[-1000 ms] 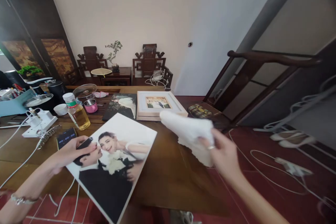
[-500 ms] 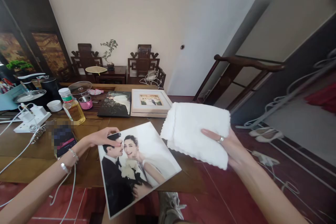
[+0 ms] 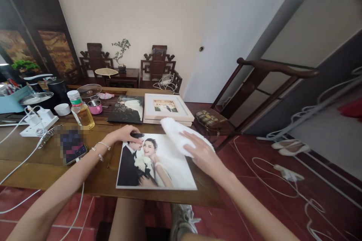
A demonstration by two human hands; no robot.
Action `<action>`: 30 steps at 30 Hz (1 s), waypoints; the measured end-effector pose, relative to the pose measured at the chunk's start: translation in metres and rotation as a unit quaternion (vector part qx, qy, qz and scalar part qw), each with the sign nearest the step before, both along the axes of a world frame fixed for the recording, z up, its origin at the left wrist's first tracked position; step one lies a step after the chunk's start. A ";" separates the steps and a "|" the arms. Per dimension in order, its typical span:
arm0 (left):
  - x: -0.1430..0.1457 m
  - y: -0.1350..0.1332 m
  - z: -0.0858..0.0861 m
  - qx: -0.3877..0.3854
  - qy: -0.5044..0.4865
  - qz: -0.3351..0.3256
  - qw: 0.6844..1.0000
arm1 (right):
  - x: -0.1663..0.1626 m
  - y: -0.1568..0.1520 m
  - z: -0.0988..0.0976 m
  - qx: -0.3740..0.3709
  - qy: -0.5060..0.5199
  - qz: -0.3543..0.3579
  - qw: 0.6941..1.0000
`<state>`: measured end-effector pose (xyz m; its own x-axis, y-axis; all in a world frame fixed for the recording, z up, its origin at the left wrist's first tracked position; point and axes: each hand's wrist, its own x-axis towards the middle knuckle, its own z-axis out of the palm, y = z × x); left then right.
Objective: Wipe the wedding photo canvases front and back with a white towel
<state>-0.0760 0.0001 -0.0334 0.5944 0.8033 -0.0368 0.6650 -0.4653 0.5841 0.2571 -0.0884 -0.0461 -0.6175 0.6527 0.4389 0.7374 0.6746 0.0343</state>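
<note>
A wedding photo panel [image 3: 157,165] lies on the wooden table [image 3: 102,180] near its front edge, picture side up. My left hand [image 3: 126,134] grips the panel's upper left corner, thumb over the printed face and fingers at the far edge. In my right hand [image 3: 202,152] is a folded white cloth [image 3: 177,130], held over the panel's upper right corner; whether it presses on the surface I cannot tell. Just behind the panel are a dark photo panel [image 3: 127,109] and a white-framed photo [image 3: 168,108].
Left on the table are a phone [image 3: 74,147], a bottle of yellow liquid [image 3: 81,111], a pink mug [image 3: 95,106], a white cup [image 3: 62,109] and a power strip [image 3: 39,122] with cables. A wooden chair [image 3: 254,79] stands at the right; cables lie on the red floor.
The photo panel has gone from tilted and raised to flat on the table. My right hand has brought the white cloth left, onto or just above the panel's upper right corner.
</note>
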 end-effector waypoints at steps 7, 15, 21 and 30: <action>0.024 -0.081 -0.021 0.199 0.037 0.248 0.947 | -0.029 0.000 -0.028 -0.032 -0.029 0.013 0.999; 0.030 -0.130 -0.047 0.202 -0.040 0.242 0.948 | -0.038 0.010 -0.017 0.011 -0.009 0.009 1.000; 0.015 -0.123 -0.054 0.164 -0.088 0.213 0.959 | -0.051 0.012 -0.020 0.001 -0.019 0.013 1.000; 0.016 -0.125 -0.052 0.159 -0.139 0.205 0.956 | -0.035 -0.056 -0.020 -0.084 -0.043 0.076 0.993</action>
<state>-0.0596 -0.1245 -0.0856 0.1792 0.9147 0.3623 0.6686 -0.3834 0.6372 0.2217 -0.1445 -0.0662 -0.7444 0.6091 0.2735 0.6264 0.7789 -0.0298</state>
